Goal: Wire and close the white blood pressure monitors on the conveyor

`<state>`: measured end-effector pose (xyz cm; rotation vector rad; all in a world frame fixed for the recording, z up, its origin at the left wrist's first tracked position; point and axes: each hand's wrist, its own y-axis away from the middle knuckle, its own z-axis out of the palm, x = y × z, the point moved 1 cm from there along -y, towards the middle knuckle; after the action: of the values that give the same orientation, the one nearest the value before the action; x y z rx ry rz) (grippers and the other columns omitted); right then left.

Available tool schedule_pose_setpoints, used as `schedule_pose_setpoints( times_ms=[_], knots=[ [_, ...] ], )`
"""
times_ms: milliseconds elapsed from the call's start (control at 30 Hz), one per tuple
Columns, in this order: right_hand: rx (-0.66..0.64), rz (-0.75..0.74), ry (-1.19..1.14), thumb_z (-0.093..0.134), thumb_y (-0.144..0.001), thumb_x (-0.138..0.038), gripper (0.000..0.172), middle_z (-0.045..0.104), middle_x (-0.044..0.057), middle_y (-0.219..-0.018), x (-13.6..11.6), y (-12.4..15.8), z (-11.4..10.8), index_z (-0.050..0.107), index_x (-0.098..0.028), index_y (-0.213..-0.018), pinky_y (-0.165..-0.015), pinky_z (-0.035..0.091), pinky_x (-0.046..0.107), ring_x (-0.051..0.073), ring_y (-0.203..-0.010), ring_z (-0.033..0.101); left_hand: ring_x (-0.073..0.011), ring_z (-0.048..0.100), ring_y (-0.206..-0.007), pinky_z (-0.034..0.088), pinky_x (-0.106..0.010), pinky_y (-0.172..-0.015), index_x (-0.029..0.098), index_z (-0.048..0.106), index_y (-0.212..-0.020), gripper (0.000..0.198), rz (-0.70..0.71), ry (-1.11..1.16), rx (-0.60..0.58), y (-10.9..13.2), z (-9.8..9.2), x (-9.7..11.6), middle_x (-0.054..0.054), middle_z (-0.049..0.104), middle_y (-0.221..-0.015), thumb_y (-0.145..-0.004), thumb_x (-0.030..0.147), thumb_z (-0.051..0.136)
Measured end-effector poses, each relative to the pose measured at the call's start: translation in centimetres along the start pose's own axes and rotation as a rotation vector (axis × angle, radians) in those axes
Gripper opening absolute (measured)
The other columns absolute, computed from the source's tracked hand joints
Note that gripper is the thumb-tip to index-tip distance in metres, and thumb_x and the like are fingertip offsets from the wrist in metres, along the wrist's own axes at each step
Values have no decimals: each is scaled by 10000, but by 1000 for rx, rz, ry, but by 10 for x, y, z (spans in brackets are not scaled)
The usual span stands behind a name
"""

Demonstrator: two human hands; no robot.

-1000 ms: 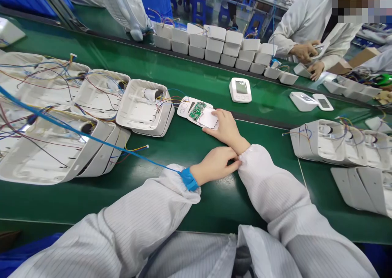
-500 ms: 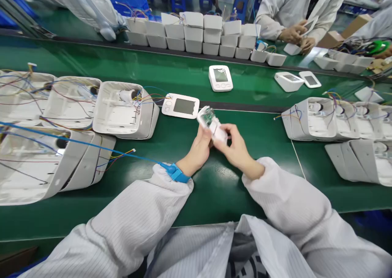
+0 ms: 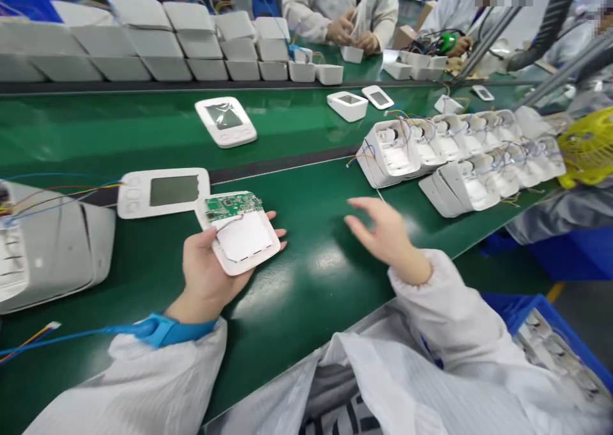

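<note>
My left hand [image 3: 215, 269] holds a white device panel [image 3: 246, 243] with its back turned up, thumb on the near edge and fingers beneath it. A green circuit board [image 3: 232, 206] and a thin dark wire show on that back. My right hand [image 3: 383, 230] is raised over the green bench to the right, thumb and fingers apart, with nothing in it. Touching or just behind the held panel's far corner lies another white panel with a grey screen [image 3: 173, 191], face up. A blue wrist strap [image 3: 177, 329] with a cord is on my left wrist.
Open white housings with wires stand at the left [image 3: 62, 243] and in rows at the right [image 3: 397, 157]. On the belt behind [image 3: 287, 135] lies a white screen unit [image 3: 226, 122]. Stacked white cases [image 3: 153, 45] line the far side, where co-workers sit.
My view has swung to the right. My right hand has let go of the panel and moved away to the right, opening. The panel, now back up, stays in my left hand.
</note>
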<state>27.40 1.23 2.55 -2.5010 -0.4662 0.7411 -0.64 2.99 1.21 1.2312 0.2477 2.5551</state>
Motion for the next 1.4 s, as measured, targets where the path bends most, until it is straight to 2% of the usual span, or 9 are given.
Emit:
schedule_pose_setpoints(
  times_ms=[167,267,433,600,800,933,1067,1233,1400],
  knots=[
    [336,368,630,629,-835,-348,428,665,187,-1115,97,25,-98,600,-115,-1193,-955,468,509,333,-1067,609,-365,743,-902,634,-530,-798,148,716,-1072,476,42,-85,8,0,3,-6,-179,724,-1177,-752,496,654],
    [239,538,673,647,-780,-299,449,670,131,-980,137,28,-128,587,-136,-1194,-859,485,469,292,-903,614,-352,745,-901,634,-481,-824,138,732,-1047,470,66,-119,-10,0,2,-7,-179,743,-1121,-733,484,682],
    [167,564,725,600,-776,-249,154,637,113,-845,126,22,-136,641,-170,-902,-754,428,396,249,-800,550,-329,742,-942,634,-429,-820,158,724,-1092,473,106,-129,-22,2,-2,-10,-151,737,-1158,-708,433,714],
    [90,373,714,602,-814,-285,113,629,93,-796,35,28,-101,608,-183,-863,-656,385,352,245,-767,569,-327,732,-971,622,-421,-822,139,703,-1130,491,184,-106,-5,-1,-5,-14,-145,726,-1180,-703,381,719],
    [-246,262,38,616,-892,-327,177,660,-4,-683,-37,39,-9,596,-204,-1017,-583,475,292,170,-563,611,-314,721,-983,606,-417,-846,131,692,-1111,470,229,-52,-2,0,-5,-15,-135,716,-1197,-672,297,719],
    [-225,-25,44,599,-938,-315,241,724,61,-918,-43,8,12,636,-225,-1159,-722,529,355,212,-778,672,-326,707,-1018,578,-468,-897,144,658,-1132,463,283,-76,20,0,-6,-16,-136,691,-1240,-684,259,682],
    [-459,-235,196,655,-893,-319,185,729,91,-1051,-29,-43,18,734,-233,-1038,-854,506,452,295,-992,631,-337,685,-1079,564,-481,-909,163,612,-1195,505,296,-104,43,-2,-9,-18,-130,655,-1299,-703,252,686],
    [-563,28,521,693,-840,-440,317,586,86,-558,-19,-75,30,658,-219,-616,-693,472,439,310,-745,634,-341,682,-1081,573,-459,-887,164,618,-1191,495,338,-63,-24,0,-10,-17,-129,660,-1292,-722,301,703],
    [-283,-12,201,490,-956,-445,342,683,170,-955,-35,-58,40,675,-167,-1028,-805,519,463,316,-920,661,-365,669,-1109,572,-470,-889,151,631,-1187,516,276,-7,-136,6,-6,-14,-141,658,-1295,-711,328,725]
  ],
)
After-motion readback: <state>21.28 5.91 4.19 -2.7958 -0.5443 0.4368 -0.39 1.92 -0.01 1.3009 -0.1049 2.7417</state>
